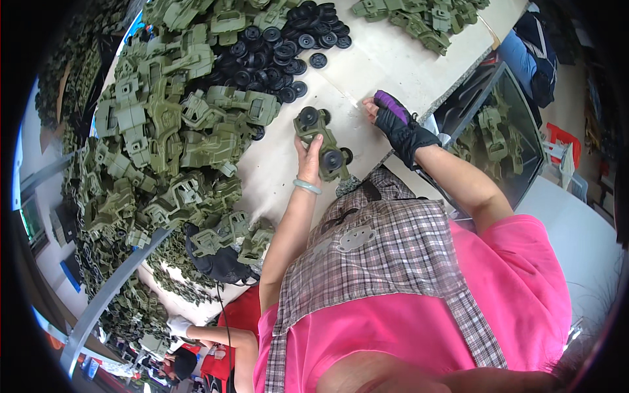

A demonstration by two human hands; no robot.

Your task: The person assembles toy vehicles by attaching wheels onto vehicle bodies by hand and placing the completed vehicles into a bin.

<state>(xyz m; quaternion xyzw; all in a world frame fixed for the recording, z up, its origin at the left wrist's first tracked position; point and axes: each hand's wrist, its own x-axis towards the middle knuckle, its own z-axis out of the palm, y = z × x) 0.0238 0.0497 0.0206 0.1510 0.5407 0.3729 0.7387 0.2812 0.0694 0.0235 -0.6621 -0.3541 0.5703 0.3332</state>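
My left hand (pixel 310 160), with a pale bangle at its wrist, grips an olive-green toy vehicle (pixel 325 137) from its left side. Black wheels show on both ends of the toy, which is held above the pale tabletop. My right hand (pixel 397 123) wears a black and purple fingerless glove. It rests near the table's right edge, apart from the toy, its bare fingertips pointing left with nothing visible in them. Loose black wheels (pixel 275 59) lie heaped beyond my left hand. Left of them spreads a big pile of olive-green toy vehicle parts (pixel 164 118).
More green parts (pixel 429 25) lie at the far side of the pale table (pixel 367 65). A dark bin (pixel 524 124) with green toys stands off the right edge. At lower left, a co-worker's white-gloved hand (pixel 178 325) is by the parts. A grey metal bar (pixel 111 295) crosses there.
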